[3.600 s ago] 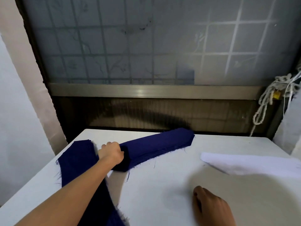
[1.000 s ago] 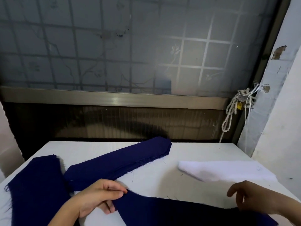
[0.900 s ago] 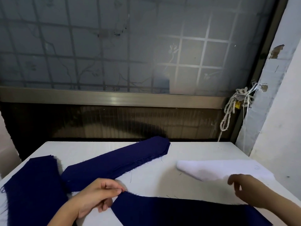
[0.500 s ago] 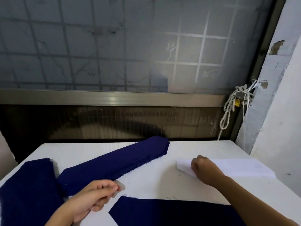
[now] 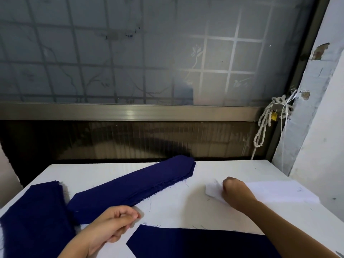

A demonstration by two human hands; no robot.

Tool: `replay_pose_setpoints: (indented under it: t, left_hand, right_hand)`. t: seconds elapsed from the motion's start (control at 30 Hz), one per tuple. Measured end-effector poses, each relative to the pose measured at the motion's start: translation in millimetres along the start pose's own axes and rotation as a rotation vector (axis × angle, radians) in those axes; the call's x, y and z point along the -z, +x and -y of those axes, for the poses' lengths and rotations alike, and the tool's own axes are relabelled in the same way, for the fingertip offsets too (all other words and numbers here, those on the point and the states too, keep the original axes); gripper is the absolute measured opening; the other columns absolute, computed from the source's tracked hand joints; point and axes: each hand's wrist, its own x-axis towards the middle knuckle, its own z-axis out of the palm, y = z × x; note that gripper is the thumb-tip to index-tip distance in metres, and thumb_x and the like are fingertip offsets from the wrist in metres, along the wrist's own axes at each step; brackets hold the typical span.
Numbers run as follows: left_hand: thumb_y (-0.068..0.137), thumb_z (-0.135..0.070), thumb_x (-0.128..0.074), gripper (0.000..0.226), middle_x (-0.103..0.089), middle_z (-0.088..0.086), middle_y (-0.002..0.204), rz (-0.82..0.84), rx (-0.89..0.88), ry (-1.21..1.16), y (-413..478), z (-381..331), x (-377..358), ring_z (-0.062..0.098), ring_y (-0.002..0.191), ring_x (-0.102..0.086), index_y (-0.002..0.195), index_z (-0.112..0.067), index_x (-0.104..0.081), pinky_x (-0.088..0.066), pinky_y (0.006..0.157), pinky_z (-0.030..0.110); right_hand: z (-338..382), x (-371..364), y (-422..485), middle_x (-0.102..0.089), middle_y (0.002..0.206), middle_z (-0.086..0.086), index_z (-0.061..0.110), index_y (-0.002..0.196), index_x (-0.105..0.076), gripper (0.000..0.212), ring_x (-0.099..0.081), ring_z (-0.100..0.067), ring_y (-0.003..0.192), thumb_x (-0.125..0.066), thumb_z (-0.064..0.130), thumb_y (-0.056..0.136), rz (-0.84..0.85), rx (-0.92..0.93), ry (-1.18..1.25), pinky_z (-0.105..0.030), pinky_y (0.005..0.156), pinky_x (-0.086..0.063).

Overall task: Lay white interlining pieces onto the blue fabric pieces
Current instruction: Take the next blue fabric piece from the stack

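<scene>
A single dark blue fabric piece lies flat along the near edge of the white table. A stack of long blue pieces runs diagonally across the middle, and another blue stack lies at the left. White interlining pieces sit in a pile at the right. My right hand grips the left end of the top interlining piece, which bunches up beside the fingers. My left hand hovers with loosely curled fingers just left of the near blue piece's pointed end, holding nothing.
A frosted window with a metal sill stands behind the table. A knotted white rope hangs at the right corner by a peeling wall. The table's right edge runs close to that wall.
My left hand let go of the near blue piece and drew back slightly. My right hand travelled left from the table's right side onto the interlining pile and closed on its left end.
</scene>
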Motion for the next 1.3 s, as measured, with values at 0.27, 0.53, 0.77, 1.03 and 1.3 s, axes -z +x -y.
replay_pose_setpoints:
  t: [0.27,0.53,0.77,1.03,1.3]
  left_hand:
    - [0.095,-0.007,-0.065,0.015,-0.066,-0.002,0.069,-0.134,-0.059,0.152,3.1,-11.0,-28.7,0.009,0.065,-0.058,0.083,-0.005,-0.075,-0.045,0.063,0.015]
    - [0.097,-0.016,-0.062,0.016,-0.058,0.005,0.072,0.021,-0.058,-0.073,4.4,0.7,-40.6,0.009,0.049,-0.04,0.091,-0.014,-0.077,-0.027,0.041,0.021]
    - [0.095,-0.019,-0.064,0.015,-0.061,0.008,0.073,-0.011,-0.076,-0.071,8.9,4.7,-37.8,0.011,0.046,-0.043,0.089,-0.015,-0.078,-0.034,0.04,0.022]
    - [0.095,-0.024,-0.065,0.016,-0.064,0.006,0.077,0.014,-0.061,-0.036,10.0,1.9,-37.3,0.011,0.05,-0.046,0.094,-0.016,-0.078,-0.036,0.042,0.023]
    - [0.098,-0.018,-0.062,0.016,-0.063,0.006,0.078,0.015,-0.079,-0.088,8.3,7.6,-36.5,0.01,0.054,-0.046,0.098,-0.015,-0.077,-0.037,0.044,0.023]
  right_hand:
    - [-12.3,17.9,-7.7,-0.054,0.072,-0.003,0.005,0.076,-0.06,0.015,-0.052,-0.019,0.071,-0.055,0.015,0.086,0.015,-0.123,0.391,-0.03,0.066,-0.045]
    - [13.9,45.4,-31.6,-0.06,0.079,0.004,0.018,0.072,-0.056,0.01,-0.055,-0.014,0.073,-0.059,0.015,0.08,-0.08,0.14,0.489,-0.026,0.065,-0.047]
    - [1.4,12.8,-21.7,-0.052,0.096,-0.002,0.014,0.094,-0.056,0.01,-0.057,-0.019,0.095,-0.051,0.022,0.094,0.032,0.088,0.14,-0.023,0.082,-0.044]
    - [6.7,4.7,-7.3,-0.058,0.122,-0.005,0.012,0.118,-0.057,0.025,-0.056,-0.018,0.112,-0.046,0.021,0.097,0.096,0.078,0.0,-0.023,0.097,-0.04]
    - [-16.8,27.8,-13.3,-0.065,0.067,-0.005,0.01,0.066,-0.063,0.02,-0.062,-0.021,0.066,-0.062,0.013,0.085,0.113,-0.243,0.576,-0.021,0.056,-0.045]
